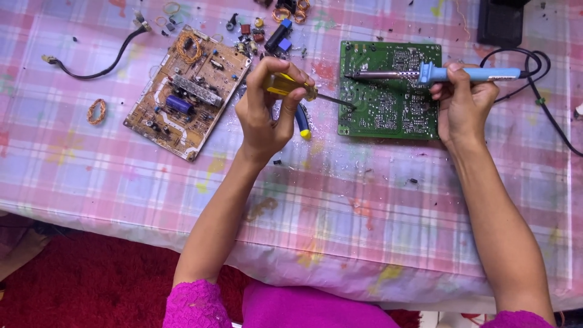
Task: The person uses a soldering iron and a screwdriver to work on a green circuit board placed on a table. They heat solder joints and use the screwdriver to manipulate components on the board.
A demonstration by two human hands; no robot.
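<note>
While gripping a yellow-handled screwdriver [291, 88], left hand [267, 109] near table's far edge; right hand [461, 106] clasping blue soldering iron [437, 75] over green circuit board [388, 100]

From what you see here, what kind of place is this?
Probably a home electronics repair table: a soldering iron in the right hand, a green circuit board, a second brown board and loose parts on a plaid tablecloth.

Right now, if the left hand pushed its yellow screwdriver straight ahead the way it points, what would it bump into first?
The left hand aims the yellow-handled screwdriver rightward. Its tip already sits at the left edge of the green rectangular circuit board, so it would probably meet that board first, though height above it is unclear.
</note>
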